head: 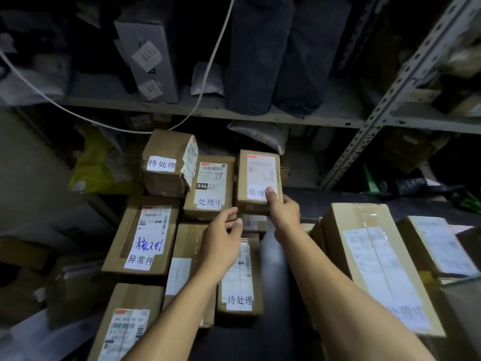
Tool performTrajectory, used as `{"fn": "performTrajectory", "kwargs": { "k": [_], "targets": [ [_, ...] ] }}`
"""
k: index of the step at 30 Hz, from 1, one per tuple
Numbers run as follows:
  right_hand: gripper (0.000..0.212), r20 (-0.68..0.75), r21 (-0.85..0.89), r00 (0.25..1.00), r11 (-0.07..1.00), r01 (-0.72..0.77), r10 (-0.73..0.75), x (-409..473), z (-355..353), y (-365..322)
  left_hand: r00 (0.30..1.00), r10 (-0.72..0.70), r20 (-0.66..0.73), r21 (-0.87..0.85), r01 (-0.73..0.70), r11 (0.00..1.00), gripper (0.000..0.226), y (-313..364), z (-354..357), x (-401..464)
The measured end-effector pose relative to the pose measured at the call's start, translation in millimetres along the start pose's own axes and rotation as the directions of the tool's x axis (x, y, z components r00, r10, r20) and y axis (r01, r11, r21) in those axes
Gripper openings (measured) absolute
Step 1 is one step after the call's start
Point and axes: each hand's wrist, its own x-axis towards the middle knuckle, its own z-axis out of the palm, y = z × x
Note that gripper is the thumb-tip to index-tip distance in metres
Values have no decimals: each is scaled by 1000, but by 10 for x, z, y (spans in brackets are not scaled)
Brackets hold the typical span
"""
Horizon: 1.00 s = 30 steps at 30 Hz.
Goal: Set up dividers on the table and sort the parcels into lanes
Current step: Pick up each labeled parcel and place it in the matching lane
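Note:
Several brown cardboard parcels with white labels lie on a dark table (281,295). My right hand (282,208) grips the near end of a small upright parcel (257,175), thumb on its white label. My left hand (223,238) hovers just left of it, fingers loosely curled and holding nothing, over a long parcel (240,280) marked 待处理. Beside the held parcel stands a parcel marked 处理中 (209,188). Further left are a box marked 待处理 (166,162) and a flat parcel marked 异常件 (145,235). No dividers are visible.
A large box (374,261) and a smaller one (440,246) lie to the right. Metal shelving (390,100) with dark bags and boxes rises behind the table. A white cable (210,63) hangs across it. A yellow bag (96,165) sits at left.

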Motion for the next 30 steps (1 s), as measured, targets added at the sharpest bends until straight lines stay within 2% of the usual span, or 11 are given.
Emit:
{"fn": "performTrajectory", "kwargs": {
  "k": [4,8,10,19,21,25,27,30],
  "targets": [
    [46,-104,-67,985,990,128,-134,-375,-196,-359,994,58,-97,-67,-64,996,22,191,-62,-167],
    [33,-56,-76,951,951,301,-305,-924,-535,-530,984,101,-144,-106,-117,987,21,399,-106,-374],
    [28,-11,-16,939,939,344,-344,-1193,-738,-520,980,125,-154,-120,-144,982,22,481,-97,-491],
    [22,34,114,952,948,298,-304,-1987,-1844,-193,967,206,-150,-186,-232,955,24,720,155,-1568],
    [19,31,109,953,949,297,-301,-2130,-2118,-64,964,232,-132,-208,-256,944,29,757,300,-1893],
    [31,61,55,962,964,262,-265,-2420,-2615,256,964,259,-54,-222,-265,938,49,841,627,-2547],
    [26,76,24,959,962,271,-272,-2550,-2827,438,969,248,5,-206,-241,948,60,818,781,-2826],
    [25,78,-6,966,969,249,-247,-2699,-3093,690,980,194,49,-140,-185,973,56,725,985,-3152]
  ]
}}
